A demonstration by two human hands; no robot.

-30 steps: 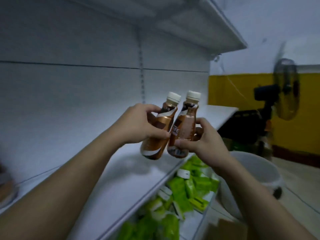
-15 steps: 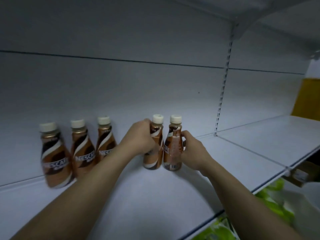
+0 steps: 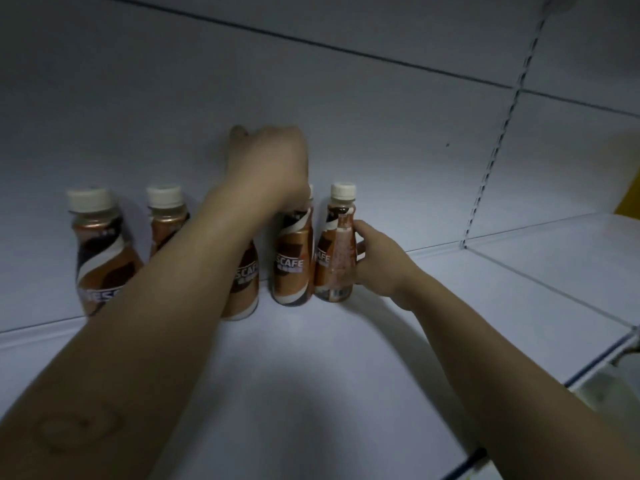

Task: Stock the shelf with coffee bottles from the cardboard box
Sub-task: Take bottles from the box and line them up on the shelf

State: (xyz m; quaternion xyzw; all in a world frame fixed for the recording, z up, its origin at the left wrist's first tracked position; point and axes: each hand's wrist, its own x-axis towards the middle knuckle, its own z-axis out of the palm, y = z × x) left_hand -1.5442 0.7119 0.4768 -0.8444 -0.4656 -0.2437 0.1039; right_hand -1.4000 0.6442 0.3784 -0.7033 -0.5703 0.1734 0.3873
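I'm seeing five coffee bottles standing in a row at the back of the white shelf (image 3: 311, 393), against the back panel (image 3: 346, 98). I'm setting down the rightmost bottle (image 3: 336, 247): the right hand (image 3: 377, 261) is wrapping it from the right side, fingers curled on the label, grip clamped on it, base looking seated on the shelf. It's standing just beside the fourth bottle (image 3: 292, 258), nearly touching. The left hand (image 3: 270, 164) is hovering over that fourth bottle's cap, covering it; I cannot tell whether those fingers are pinching the cap or just resting loose. The left forearm is crossing in front of the third bottle (image 3: 247, 282). The two leftmost bottles (image 3: 100, 251) are standing free, well apart from both hands. The cardboard box is not in view.

Step in hand, as I'm judging it: seating and squaring the last two. To do it well, I'm pressing each base flat before letting go, turning the rightmost label forward since it's showing its side, and keeping the spacing even. Letting go sideways rather than pulling back, so the forearm isn't clipping the third bottle. Plenty of bare shelf to the right for more.
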